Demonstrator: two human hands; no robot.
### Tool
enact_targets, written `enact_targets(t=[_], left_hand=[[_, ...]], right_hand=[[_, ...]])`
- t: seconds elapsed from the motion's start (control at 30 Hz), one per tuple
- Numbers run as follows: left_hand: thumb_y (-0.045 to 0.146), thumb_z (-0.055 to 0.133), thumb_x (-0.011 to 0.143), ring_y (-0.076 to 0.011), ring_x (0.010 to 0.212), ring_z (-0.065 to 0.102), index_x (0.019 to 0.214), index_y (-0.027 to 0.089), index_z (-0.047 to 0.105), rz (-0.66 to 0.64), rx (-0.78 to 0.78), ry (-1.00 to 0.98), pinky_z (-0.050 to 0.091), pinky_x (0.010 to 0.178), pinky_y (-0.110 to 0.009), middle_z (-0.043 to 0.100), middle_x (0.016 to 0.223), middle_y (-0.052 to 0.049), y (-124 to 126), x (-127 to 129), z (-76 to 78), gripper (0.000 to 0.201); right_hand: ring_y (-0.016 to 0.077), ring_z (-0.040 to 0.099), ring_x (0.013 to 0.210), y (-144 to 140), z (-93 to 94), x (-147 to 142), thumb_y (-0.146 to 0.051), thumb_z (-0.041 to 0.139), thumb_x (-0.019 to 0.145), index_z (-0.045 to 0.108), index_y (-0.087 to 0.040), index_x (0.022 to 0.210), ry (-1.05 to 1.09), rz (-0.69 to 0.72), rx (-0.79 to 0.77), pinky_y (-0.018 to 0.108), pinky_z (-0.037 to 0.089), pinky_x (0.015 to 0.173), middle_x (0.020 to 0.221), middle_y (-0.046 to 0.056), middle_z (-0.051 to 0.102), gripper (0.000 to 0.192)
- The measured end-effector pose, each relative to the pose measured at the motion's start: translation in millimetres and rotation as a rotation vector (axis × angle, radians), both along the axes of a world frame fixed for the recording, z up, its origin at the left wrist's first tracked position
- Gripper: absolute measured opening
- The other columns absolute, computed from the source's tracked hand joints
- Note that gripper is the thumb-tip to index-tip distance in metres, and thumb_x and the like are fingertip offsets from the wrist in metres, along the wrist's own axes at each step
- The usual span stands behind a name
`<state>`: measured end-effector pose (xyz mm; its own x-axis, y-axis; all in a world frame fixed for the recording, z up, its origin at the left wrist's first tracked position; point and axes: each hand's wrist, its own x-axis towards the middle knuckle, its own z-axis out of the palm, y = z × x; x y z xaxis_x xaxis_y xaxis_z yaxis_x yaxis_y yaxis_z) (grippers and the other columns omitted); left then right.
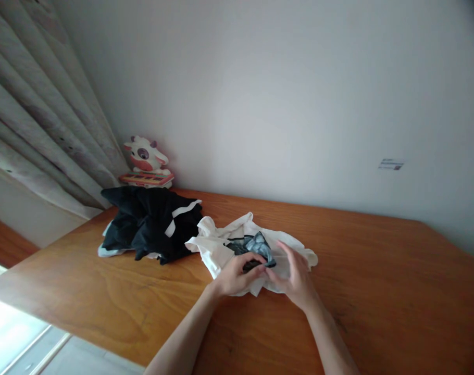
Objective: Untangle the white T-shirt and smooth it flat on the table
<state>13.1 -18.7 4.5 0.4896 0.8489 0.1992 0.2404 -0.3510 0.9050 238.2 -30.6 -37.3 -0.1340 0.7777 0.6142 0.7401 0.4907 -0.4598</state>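
Note:
A crumpled white T-shirt (215, 252) with a dark grey-blue print (256, 244) lies on the wooden table in front of me. From its near side, my left hand (235, 275) reaches over the print, with thumb and fingers curled around a bit of the cloth; the fingertips are partly hidden. My right hand (295, 278) is over the shirt's right half, its thumb and index finger spread apart. The two thumbs nearly meet at the lower edge of the print.
To the left sits a heap of black clothing (143, 221) with white stripes. Behind it, a cow-shaped toy keyboard (147, 161) stands by the curtain (37, 104). A pale wall (279, 104) with a small label (391, 164) rises behind the table (377, 271).

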Motion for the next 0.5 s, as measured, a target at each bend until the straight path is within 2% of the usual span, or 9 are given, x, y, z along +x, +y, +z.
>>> enact_targets(t=[0.03, 0.1, 0.17, 0.23, 0.37, 0.5], left_hand=[[0.045, 0.060, 0.098, -0.0192, 0.091, 0.069, 0.109, 0.019, 0.072, -0.045, 0.018, 0.044, 0.053, 0.084, -0.029, 0.077, 0.103, -0.006, -2.5, 0.6, 1.7, 0.030], [0.041, 0.059, 0.098, -0.0205, 0.097, 0.071, 0.109, 0.019, 0.073, -0.065, 0.049, 0.066, 0.053, 0.090, -0.030, 0.078, 0.106, -0.007, -5.0, 1.2, 4.1, 0.028], [0.040, 0.057, 0.099, -0.0213, 0.100, 0.071, 0.109, 0.019, 0.073, -0.021, 0.066, 0.046, 0.054, 0.092, -0.031, 0.077, 0.109, -0.008, -4.9, 1.0, 5.3, 0.028], [0.042, 0.057, 0.100, -0.0218, 0.101, 0.072, 0.110, 0.019, 0.071, 0.042, 0.070, 0.031, 0.054, 0.092, -0.031, 0.077, 0.109, -0.009, -3.8, 0.5, 6.0, 0.030], [0.045, 0.062, 0.096, -0.0239, 0.099, 0.071, 0.116, 0.019, 0.068, 0.124, 0.108, 0.101, 0.056, 0.091, -0.035, 0.076, 0.110, -0.010, -2.6, -1.6, 6.8, 0.034], [0.046, 0.076, 0.085, -0.0291, 0.115, 0.065, 0.124, 0.022, 0.066, 0.029, 0.270, 0.278, 0.051, 0.103, -0.044, 0.070, 0.124, -0.012, -2.2, -4.0, 0.8, 0.046]], right_hand=[[0.0329, 0.064, 0.123, -2.1, 0.7, -3.8, -0.044, 0.070, 0.089, 0.045, -0.023, 0.149, -0.052, 0.068, -0.066, 0.052, 0.048, 0.103, 0.136, 0.016, 0.066, 0.068], [0.0324, 0.067, 0.117, -4.6, 1.8, -8.9, -0.041, 0.072, 0.087, 0.056, -0.023, 0.138, -0.119, 0.139, -0.167, 0.049, 0.050, 0.098, 0.129, 0.014, 0.070, 0.056], [0.0312, 0.070, 0.107, -4.0, 2.0, -10.6, -0.037, 0.069, 0.089, 0.066, -0.023, 0.119, -0.114, 0.133, -0.218, 0.045, 0.052, 0.091, 0.116, 0.012, 0.075, 0.033], [0.0299, 0.072, 0.096, -1.6, 1.1, -10.1, -0.037, 0.062, 0.093, 0.068, -0.022, 0.107, -0.054, 0.085, -0.245, 0.041, 0.053, 0.083, 0.102, 0.011, 0.076, 0.022], [0.0289, 0.072, 0.079, 3.3, -0.5, -7.1, -0.057, 0.053, 0.096, 0.065, -0.022, 0.093, 0.213, -0.119, -0.299, 0.036, 0.051, 0.070, 0.084, 0.011, 0.076, 0.038], [0.0302, 0.072, 0.085, 7.8, 1.0, -0.6, -0.070, 0.054, 0.088, 0.066, -0.022, 0.091, 0.593, -0.320, -0.282, 0.037, 0.053, 0.075, 0.086, 0.012, 0.077, 0.050]])
